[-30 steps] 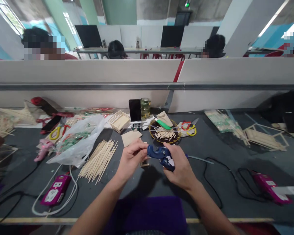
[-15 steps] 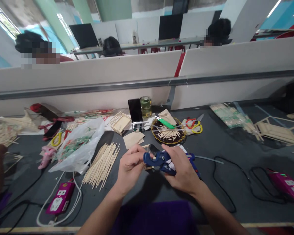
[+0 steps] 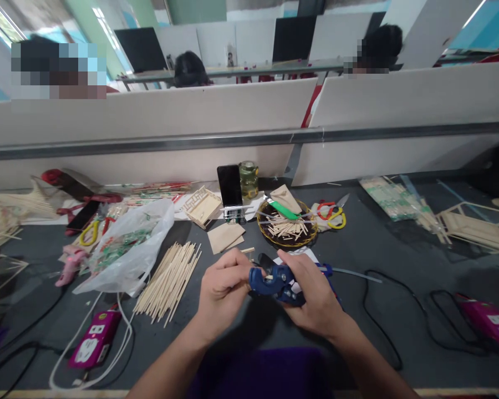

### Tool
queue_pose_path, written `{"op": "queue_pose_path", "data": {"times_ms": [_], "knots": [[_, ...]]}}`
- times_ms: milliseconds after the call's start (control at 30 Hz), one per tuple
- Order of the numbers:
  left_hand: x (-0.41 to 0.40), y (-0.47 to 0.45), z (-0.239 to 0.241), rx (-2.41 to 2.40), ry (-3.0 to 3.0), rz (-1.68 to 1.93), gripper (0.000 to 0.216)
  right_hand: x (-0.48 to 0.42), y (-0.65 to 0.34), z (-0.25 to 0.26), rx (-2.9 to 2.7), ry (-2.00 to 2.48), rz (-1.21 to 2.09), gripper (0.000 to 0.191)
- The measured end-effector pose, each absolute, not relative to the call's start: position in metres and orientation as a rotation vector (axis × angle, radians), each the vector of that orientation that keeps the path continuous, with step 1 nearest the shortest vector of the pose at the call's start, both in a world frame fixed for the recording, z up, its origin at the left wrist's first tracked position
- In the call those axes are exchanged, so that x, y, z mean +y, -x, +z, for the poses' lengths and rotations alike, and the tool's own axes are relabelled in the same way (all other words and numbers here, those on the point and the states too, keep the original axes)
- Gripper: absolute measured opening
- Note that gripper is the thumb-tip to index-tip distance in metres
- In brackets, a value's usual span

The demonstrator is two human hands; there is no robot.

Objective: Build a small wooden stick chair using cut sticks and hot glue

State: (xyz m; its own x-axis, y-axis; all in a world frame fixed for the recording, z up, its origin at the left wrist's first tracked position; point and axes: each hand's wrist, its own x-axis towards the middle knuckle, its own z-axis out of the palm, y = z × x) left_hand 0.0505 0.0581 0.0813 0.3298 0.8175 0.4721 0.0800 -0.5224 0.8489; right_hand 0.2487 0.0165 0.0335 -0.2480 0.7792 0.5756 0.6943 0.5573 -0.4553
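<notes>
My right hand [image 3: 316,296] is wrapped round the handles of a blue pipe cutter [image 3: 270,281], its hooked jaw pointing left. A short end of a pale wooden stick [image 3: 269,276] shows inside the jaw. My left hand [image 3: 224,291] is pinched closed right beside the jaw, holding the wooden stick, most of which the fingers hide. Left of that hand lies a fanned pile of wooden sticks [image 3: 168,282]. Beyond both hands sits a round basket [image 3: 289,241] with short cut stick pieces [image 3: 286,226] and a green-handled knife [image 3: 283,209].
A phone [image 3: 230,185] stands in front of a glass jar [image 3: 248,180]. Scissors [image 3: 336,218] lie right of the basket. A plastic bag [image 3: 149,238], a pink glue gun [image 3: 71,263] and a magenta power box [image 3: 95,341] are at left. Black cable [image 3: 372,327] runs at right.
Both hands and the cutter have shifted slightly right and down in view, as the camera tilted a little. My grip on the cutter and stick stays the same.
</notes>
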Motion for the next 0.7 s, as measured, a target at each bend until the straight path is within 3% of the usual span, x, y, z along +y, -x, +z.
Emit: {"op": "queue_pose_path", "data": {"times_ms": [300, 500, 700], "knots": [[0.070, -0.064, 0.094, 0.846, -1.794, 1.171, 0.020, 0.024, -0.254, 0.030, -1.938, 1.195, 0.173, 0.059], [0.135, -0.104, 0.086, 0.984, -1.418, 0.935, 0.012, 0.070, -0.278, 0.043, -1.801, 1.506, 0.550, 0.037], [0.184, -0.145, 0.067, 1.128, -1.082, 0.656, 0.022, 0.114, -0.310, 0.043, -1.804, 1.756, 0.811, 0.027]]}}
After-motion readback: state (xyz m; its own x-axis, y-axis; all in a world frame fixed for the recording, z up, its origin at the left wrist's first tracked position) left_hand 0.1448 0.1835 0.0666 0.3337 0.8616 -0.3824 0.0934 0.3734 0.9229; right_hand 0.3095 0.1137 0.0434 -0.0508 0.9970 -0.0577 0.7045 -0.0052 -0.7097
